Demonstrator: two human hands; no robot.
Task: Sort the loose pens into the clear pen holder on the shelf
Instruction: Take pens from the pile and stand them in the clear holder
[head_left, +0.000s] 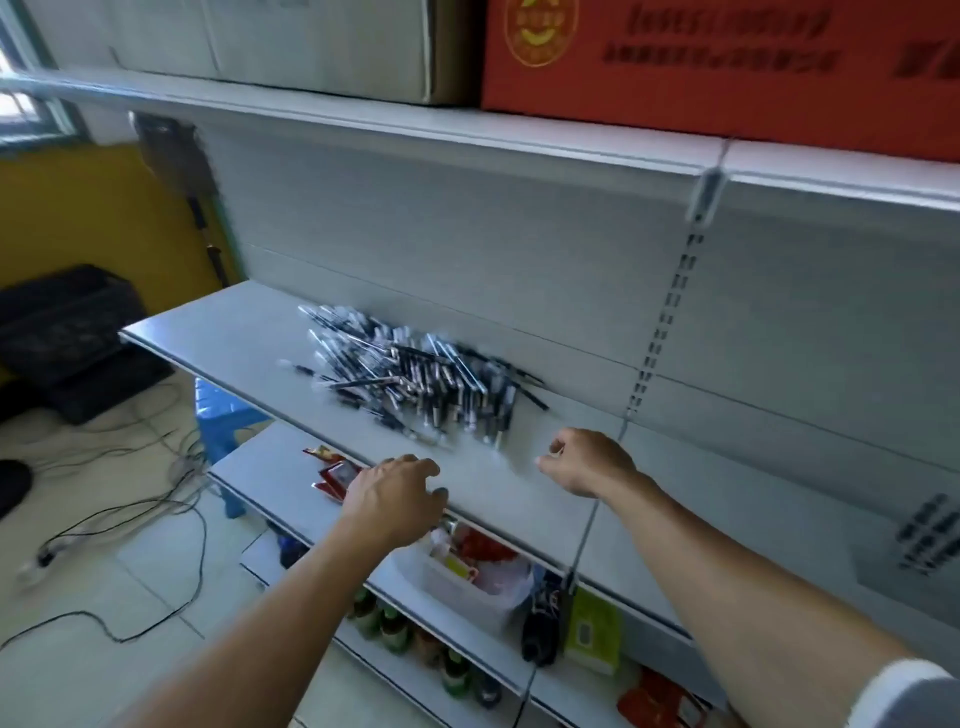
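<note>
The left hand and right hand hang loosely curled and empty by the pens, so a bump could roll some off the shelf.

A heap of dark loose pens lies on the grey shelf, close to its back panel. Nearer, both hands hover over the shelf's front part. The left hand is palm down at the near edge and the right hand is to its right. Both have loosely curled fingers with nothing seen in them. An orange box sits on the upper shelf, and a blue stool stands on the floor at left.
</note>
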